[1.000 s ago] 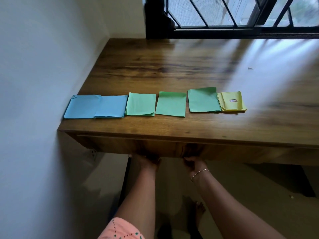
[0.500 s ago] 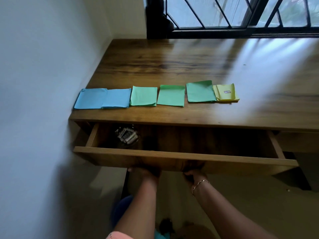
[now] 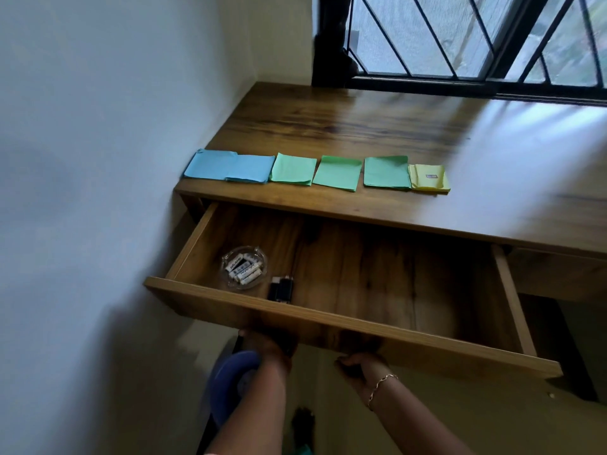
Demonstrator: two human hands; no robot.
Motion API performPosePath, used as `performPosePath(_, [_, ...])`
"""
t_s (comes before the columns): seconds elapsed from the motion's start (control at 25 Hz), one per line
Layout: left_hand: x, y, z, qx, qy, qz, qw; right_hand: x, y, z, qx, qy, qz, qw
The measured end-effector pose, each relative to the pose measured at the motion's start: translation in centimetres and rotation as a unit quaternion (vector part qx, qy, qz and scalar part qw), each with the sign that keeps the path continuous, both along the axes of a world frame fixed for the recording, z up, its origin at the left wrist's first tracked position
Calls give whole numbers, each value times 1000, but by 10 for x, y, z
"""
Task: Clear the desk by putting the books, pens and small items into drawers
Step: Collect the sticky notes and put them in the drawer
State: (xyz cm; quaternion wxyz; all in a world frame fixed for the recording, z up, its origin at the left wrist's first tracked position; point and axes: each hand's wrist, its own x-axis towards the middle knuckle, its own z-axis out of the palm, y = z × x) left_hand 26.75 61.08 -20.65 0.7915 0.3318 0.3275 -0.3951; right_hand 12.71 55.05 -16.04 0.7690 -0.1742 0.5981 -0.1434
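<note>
Blue books [image 3: 230,167], green books [image 3: 336,173] and a yellow book [image 3: 428,180] on a brown wood-grained desk [image 3: 361,126].

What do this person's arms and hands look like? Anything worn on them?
Both forearms are bare, with no sleeve showing on them. The right hand has a thin chain bracelet at its wrist. The left hand shows no band or watch. Neither hand is gloved. The fingers are hidden behind the drawer front, so I cannot tell about rings.

Dim room; daylight from the black-barred window [image 3: 460,44] glares off the brown wooden tabletop [image 3: 525,152]. Deep shadow lies below, edges bow, slight blur throughout.
</note>
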Motion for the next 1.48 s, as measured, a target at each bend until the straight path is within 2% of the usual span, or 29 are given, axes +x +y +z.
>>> performPosePath(0.12, [-6,16,3,88,-63,-84,991,-12,12,7,-14,9,50,999])
performPosePath(0.2, [-10,25,8,116,-79,-104,985,-16,16,15,-42,16,107,993])
performPosePath(0.28, [-12,32,25,224,-133,-92,961,-16,18,29,-92,14,183,979])
performPosePath(0.32, [-10,36,34,308,-181,-72,931,-16,18,40,-135,11,244,960])
performPosePath(0.36, [-8,40,48,392,-247,-39,885,-17,20,51,-189,14,317,929])
performPosePath(0.44, [1,46,78,476,-411,12,777,-15,20,75,-286,6,421,861])
performPosePath(0.52, [11,49,106,476,-543,18,691,-12,17,96,-359,-18,438,824])
performPosePath(0.6, [17,49,128,465,-638,7,614,-10,8,111,-434,-25,425,794])
performPosePath(0.68, [23,45,144,454,-695,-12,558,-6,-5,119,-505,-4,412,758])
performPosePath(0.88, [47,15,153,431,-745,-110,498,18,-47,126,-560,69,388,729])
performPosePath(1.08, [91,-26,152,401,-755,-194,482,63,-86,127,-573,105,392,712])
performPosePath(1.12, [99,-34,151,395,-761,-208,470,70,-94,127,-575,110,394,709])
performPosePath(1.28, [126,-65,146,371,-785,-275,412,87,-120,125,-569,133,369,723])
performPosePath(1.36, [132,-86,146,341,-808,-306,370,87,-132,124,-567,158,345,731])
performPosePath(1.48, [122,-123,148,291,-833,-351,313,77,-164,126,-583,208,312,721])
